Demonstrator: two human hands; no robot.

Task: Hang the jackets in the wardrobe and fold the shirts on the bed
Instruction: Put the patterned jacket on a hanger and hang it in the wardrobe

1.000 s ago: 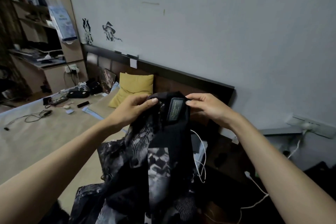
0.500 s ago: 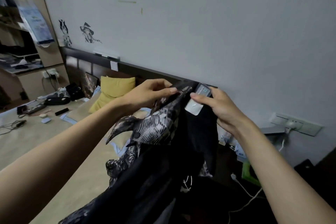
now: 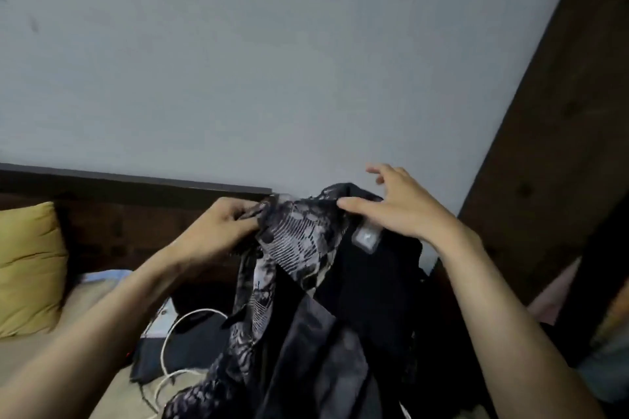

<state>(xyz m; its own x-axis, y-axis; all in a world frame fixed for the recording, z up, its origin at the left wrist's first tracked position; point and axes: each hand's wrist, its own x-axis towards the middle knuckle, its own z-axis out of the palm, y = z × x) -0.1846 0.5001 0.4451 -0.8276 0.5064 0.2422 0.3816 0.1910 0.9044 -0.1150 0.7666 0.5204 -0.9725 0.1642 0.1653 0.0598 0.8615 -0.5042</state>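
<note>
In the head view, a dark patterned garment [image 3: 299, 248] is held up at centre frame, hanging toward 6 o'clock. Its collar is pinched at 9 o'clock by the curled fingers of the left hand [image 3: 218, 231]. At 3 o'clock it is touched by the right hand [image 3: 398, 211], fingers spread loosely. A yellow pillow [image 3: 29, 269] lies at far 9 o'clock, a white cable [image 3: 170, 343] at 7 o'clock.
</note>
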